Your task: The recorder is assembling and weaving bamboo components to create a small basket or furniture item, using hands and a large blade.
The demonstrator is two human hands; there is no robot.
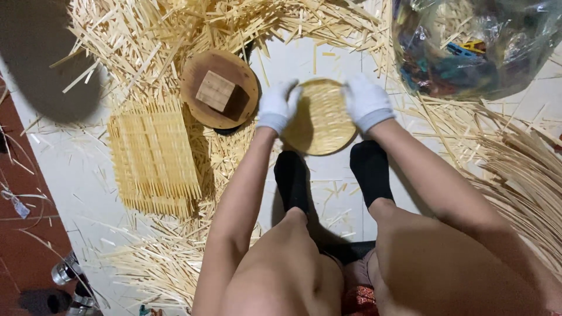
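Head view, gloved hands' (278, 106) grip hides woven disc (321, 120) edges

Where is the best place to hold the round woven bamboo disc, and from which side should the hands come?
Probably by its rim, one hand from each side. The woven disc is flat and round, so opposite edges give a balanced hold. The gloved left hand and right hand already grip it this way.

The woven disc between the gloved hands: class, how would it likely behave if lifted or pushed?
The woven disc is thin strips, so probably light. Its flat, tight weave suggests it would flex slightly, not flop. Held at both edges by left hand and right hand, it seems rigid enough; on edge it could roll.
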